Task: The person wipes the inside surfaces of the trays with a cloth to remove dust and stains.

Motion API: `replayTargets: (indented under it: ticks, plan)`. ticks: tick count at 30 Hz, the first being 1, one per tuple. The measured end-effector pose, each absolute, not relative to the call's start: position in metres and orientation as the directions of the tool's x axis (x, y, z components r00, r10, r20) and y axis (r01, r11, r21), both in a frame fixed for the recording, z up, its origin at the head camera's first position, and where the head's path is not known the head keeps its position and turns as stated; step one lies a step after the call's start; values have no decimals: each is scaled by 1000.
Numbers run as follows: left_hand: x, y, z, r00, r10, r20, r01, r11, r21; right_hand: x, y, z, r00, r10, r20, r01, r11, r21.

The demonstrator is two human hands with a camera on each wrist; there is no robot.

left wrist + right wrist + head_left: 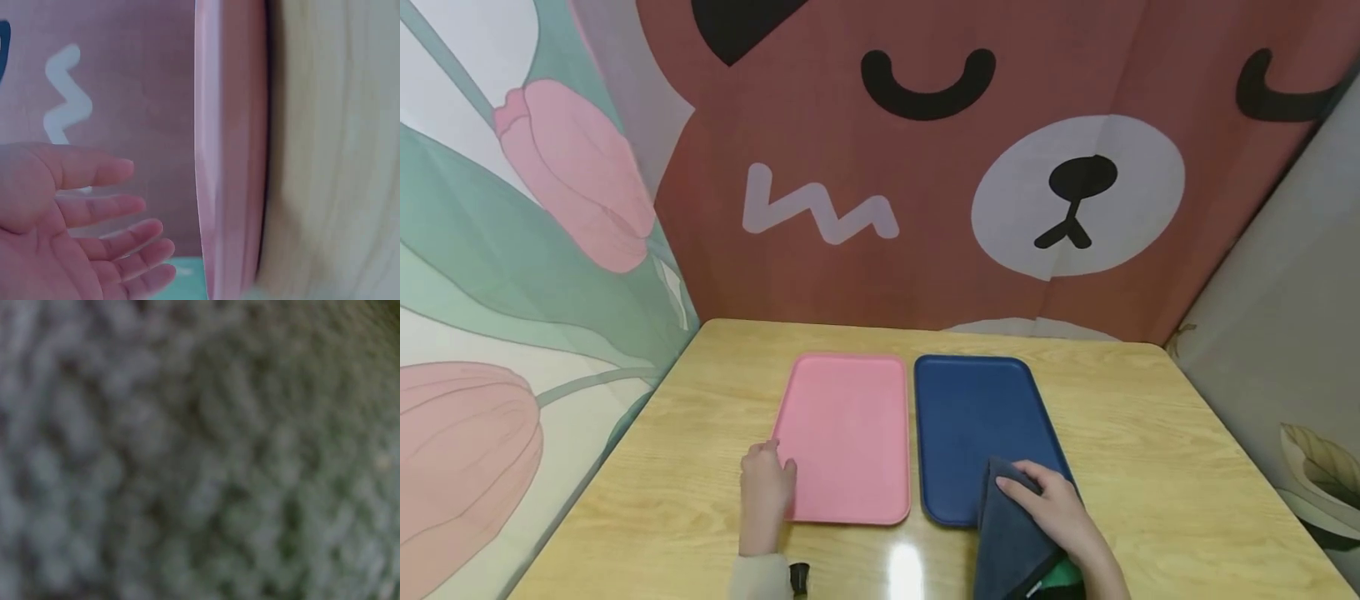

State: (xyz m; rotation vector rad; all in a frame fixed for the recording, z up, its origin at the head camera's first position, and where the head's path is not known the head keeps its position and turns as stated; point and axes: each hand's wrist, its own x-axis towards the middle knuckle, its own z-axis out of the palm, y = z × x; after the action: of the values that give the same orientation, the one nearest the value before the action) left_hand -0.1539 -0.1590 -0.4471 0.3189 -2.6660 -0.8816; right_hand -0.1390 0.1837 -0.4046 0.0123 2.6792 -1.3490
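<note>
A pink tray (850, 437) lies flat on the wooden table, with a dark blue tray (981, 417) just to its right. My left hand (766, 487) is at the pink tray's left edge. In the left wrist view its fingers (128, 240) are loosely extended and spread, with nothing in them, beside the tray's side wall (231, 137). Over the near right corner of the blue tray, my right hand (1052, 504) pinches a dark grey cloth (1009, 537) between thumb and fingers. The cloth hangs toward the front edge. Its blurred fuzzy surface (200, 450) fills the right wrist view.
Bare wooden table (1120, 433) extends on both sides of the trays. Behind it hangs a brown curtain (925, 283) with a bear face, and a floral curtain (572, 292) hangs on the left. A green patch (1062, 573) shows below the right hand.
</note>
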Motion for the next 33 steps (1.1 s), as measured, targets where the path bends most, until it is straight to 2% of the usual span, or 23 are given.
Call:
replayTargets:
  ticks: [4, 9, 19, 33]
  plan:
    - [-151, -174, -446, -943, -321, 91, -207, 776, 595, -139, 184, -404, -990, -64, -127, 68, 572, -818]
    - [-146, -183, -448, -944, -317, -93, -302, 715, 631, -137, 184, -404, -988, -69, -141, 79, 557, -827]
    - [-153, -194, -458, -917, -369, -150, -360, 611, 705, -138, 184, -404, -989, -62, -137, 79, 561, -824]
    - [-156, -197, -461, -887, -389, -248, -451, 614, 648, -138, 184, -409, -986, -61, -156, 95, 562, -822]
